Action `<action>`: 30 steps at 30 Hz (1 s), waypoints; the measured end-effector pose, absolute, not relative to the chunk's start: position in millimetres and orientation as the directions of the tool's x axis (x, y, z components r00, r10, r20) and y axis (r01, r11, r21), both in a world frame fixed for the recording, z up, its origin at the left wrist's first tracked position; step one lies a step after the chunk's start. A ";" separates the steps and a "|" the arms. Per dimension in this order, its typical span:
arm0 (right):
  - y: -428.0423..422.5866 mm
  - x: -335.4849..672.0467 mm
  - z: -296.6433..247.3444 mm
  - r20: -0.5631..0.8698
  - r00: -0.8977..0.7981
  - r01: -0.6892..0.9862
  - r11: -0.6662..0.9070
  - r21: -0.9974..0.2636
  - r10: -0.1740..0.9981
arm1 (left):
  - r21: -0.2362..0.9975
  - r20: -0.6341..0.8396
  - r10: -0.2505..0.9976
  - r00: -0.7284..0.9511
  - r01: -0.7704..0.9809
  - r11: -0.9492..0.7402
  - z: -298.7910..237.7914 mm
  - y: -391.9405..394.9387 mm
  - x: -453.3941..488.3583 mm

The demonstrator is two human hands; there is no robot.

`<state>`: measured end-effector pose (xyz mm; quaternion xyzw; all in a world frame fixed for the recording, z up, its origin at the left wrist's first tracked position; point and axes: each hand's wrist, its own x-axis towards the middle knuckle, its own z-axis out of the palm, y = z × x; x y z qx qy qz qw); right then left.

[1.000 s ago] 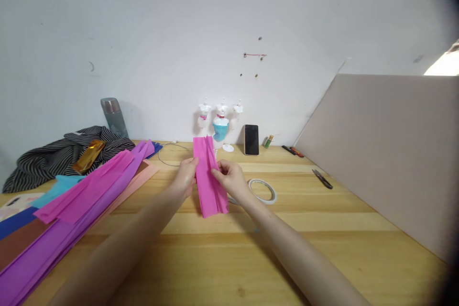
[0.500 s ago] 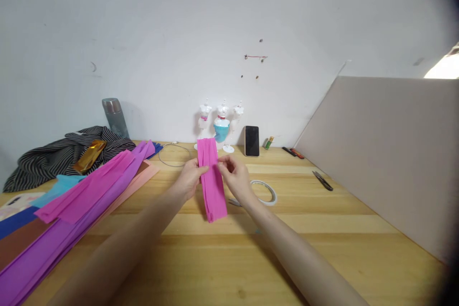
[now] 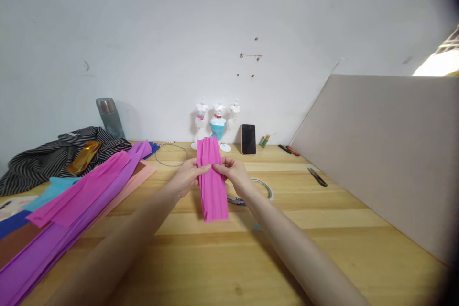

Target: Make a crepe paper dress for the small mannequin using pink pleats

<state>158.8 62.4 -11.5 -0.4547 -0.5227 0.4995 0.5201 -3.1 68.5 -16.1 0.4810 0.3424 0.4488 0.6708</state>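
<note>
A pleated strip of pink crepe paper [image 3: 214, 196] hangs upright over the middle of the table, gripped from both sides. My left hand [image 3: 187, 175] is closed on its left edge, thumb lying across the front. On the opposite edge my right hand [image 3: 234, 172] pinches the paper, its thumb close to the left one. Partly hidden by the strip and my right wrist are blue-handled snips [image 3: 236, 201] and a ring-shaped roll of white tape [image 3: 269, 190]. Behind the strip stand three small white mannequins [image 3: 218, 110], the middle one wrapped in light blue.
Long folded coloured papers [image 3: 71, 229] and a striped cloth [image 3: 39, 158] cover the left side, beside a leaning flask [image 3: 110, 117]. A phone [image 3: 248, 139] leans against the wall. Scissors-like black snips [image 3: 317, 177] lie near the right-hand partition [image 3: 387, 153].
My right thumb has moved left onto the front of the pink paper, beside the left thumb. The strip's lower end looks more spread. The whole view has shifted slightly.
</note>
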 end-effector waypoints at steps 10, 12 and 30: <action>63.9 160.6 -13.5 0.098 -0.088 -0.113 0.088 -0.990 0.991 | 0.943 -0.012 0.910 0.415 -0.297 0.148 -20.0 76.3 -11.2; 64.0 160.6 -13.3 0.140 -0.080 -0.051 0.136 -0.989 0.987 | 0.943 -0.009 0.897 0.443 -0.294 0.154 -20.2 76.6 -11.8; 95.8 170.3 -57.4 0.304 -0.013 0.328 0.291 -0.899 0.953 | 0.986 -0.030 0.947 0.319 -0.144 0.079 -51.5 89.4 -9.8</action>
